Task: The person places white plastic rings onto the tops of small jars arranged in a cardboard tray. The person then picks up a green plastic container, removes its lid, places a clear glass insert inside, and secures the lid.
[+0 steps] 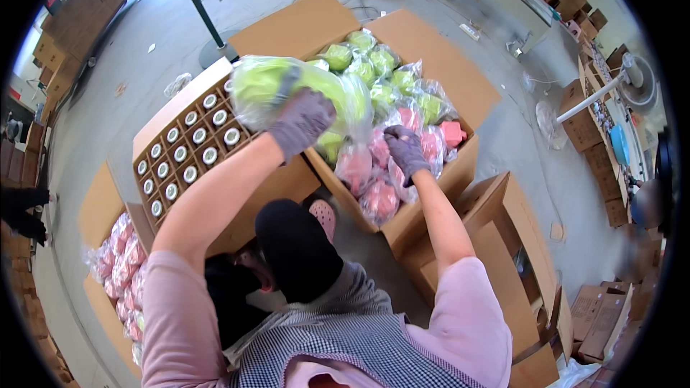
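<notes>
My left hand, in a grey glove, is closed on a clear plastic bag of light green things. Motion smears the bag, which hangs over the edge between two cardboard boxes. My right hand, gloved too, reaches into the right-hand open box, its fingers curled down on a pink item in clear wrap; the fingertips are partly hidden. Wrapped green items fill the far part of this box, and wrapped pink ones the near part.
On the left stands a box with a cardboard divider grid holding several white-capped containers. Beyond it is a fan stand. More pink bagged items lie in a box at lower left. An open carton stands at my right.
</notes>
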`<state>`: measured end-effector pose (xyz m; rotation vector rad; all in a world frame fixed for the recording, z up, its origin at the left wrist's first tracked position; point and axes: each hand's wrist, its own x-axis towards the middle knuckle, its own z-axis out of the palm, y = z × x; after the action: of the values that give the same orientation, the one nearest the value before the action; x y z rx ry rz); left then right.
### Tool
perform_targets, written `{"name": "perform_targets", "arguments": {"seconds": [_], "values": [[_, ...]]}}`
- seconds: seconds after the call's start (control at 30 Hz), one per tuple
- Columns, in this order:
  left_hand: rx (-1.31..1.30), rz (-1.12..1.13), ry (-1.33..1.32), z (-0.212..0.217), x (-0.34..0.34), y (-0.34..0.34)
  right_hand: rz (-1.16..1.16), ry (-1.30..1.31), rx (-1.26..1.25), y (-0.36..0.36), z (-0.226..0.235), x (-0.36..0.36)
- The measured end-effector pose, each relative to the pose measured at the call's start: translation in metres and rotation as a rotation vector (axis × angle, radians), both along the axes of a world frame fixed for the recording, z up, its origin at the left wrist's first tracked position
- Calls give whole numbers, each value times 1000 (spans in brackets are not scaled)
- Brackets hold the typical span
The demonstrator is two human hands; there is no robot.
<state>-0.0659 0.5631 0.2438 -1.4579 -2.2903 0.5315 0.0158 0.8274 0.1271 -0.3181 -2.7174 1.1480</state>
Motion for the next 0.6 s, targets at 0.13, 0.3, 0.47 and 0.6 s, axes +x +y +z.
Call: {"name": "perform_targets", "arguments": {"seconds": [0.13, 0.3, 0.47, 0.6], "values": [[-264, -65, -9, -79, -36, 83, -150, 98, 67, 47, 12, -48], [-332, -128, -249, -183, -31, 130, -42, -64, 202, 84, -8, -145], [-118, 77, -645, -232, -32, 139, 175, -226, 381, 104, -67, -215], [-19, -110, -747, -170, -19, 78, 172, -491, 299, 100, -100, -227]]}}
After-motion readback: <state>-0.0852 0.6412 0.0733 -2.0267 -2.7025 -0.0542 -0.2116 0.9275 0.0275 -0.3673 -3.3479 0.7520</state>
